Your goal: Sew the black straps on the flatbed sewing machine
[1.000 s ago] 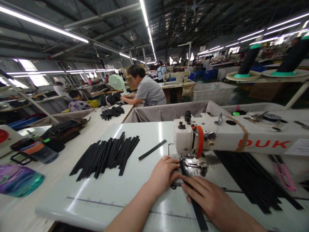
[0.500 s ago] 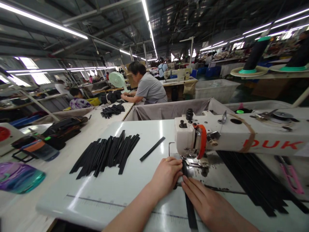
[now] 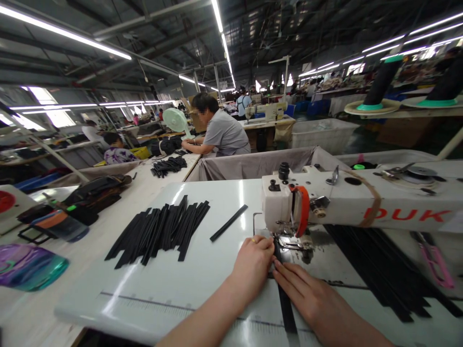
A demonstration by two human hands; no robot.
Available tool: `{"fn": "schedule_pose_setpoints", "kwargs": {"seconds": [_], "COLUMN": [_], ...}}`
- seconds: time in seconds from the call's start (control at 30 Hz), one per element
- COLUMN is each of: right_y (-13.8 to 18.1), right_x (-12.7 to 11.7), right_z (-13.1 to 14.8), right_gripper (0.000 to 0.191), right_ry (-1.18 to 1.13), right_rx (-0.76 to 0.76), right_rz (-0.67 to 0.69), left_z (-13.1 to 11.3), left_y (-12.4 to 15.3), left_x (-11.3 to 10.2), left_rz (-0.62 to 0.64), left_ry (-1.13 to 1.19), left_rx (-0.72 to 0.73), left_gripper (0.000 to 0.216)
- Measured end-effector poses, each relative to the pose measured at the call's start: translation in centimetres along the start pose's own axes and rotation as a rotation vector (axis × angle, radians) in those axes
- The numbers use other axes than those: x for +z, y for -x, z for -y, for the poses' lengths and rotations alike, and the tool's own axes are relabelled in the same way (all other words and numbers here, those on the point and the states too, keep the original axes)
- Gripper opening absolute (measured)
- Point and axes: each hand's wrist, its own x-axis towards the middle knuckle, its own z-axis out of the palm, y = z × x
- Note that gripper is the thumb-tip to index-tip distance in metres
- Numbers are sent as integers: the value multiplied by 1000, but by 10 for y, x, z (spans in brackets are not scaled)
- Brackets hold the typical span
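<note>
A long black strip (image 3: 285, 311) runs from the table's front up under the presser foot (image 3: 289, 243) of a white sewing machine (image 3: 278, 202). My left hand (image 3: 255, 260), with a ring on one finger, has its fingers curled onto the strip just left of the foot; its thumb is mostly hidden. My right hand (image 3: 307, 289) lies along the strip's right side, fingers stretched out and close together, with fingertips touching it near the left hand. Its thumb cannot be seen.
Left of the machine lie a pile of short black strips (image 3: 159, 231) and one single strip (image 3: 228, 223). Longer black strips (image 3: 376, 270) and pink-handled snips (image 3: 436, 262) lie under the machine arm. Thread cones (image 3: 381, 84) stand right. A co-worker (image 3: 224, 127) sits ahead.
Both hands stay at the strip beside the presser foot, with only slight shifts of the fingers. The strip's near end has moved very little.
</note>
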Motion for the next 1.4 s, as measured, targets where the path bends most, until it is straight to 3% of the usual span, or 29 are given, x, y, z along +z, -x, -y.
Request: {"fn": "schedule_pose_setpoints", "kwargs": {"seconds": [0.37,0.57,0.67,0.93,1.4], "right_y": [-7,-6,-4,-3,-9], "right_x": [-5,-17,-20,-11,3], "right_z": [-11,-15,-16,-24,-35], "right_gripper": [55,31,31,34,44], "right_ry": [-141,-414,-460,-375,-250], "right_rx": [77,218,216,228,246], "right_rz": [7,103,103,18,86], "left_z": [-3,-1,0,2,-4], "left_y": [-2,-5,-4,-3,-4], "left_x": [6,6,6,10,4], "left_rz": [-97,-107,-132,-156,-127], "left_ry": [40,106,149,168,145], "left_rx": [-48,-62,-49,-27,-35], "left_gripper": [18,14,11,12,8]}}
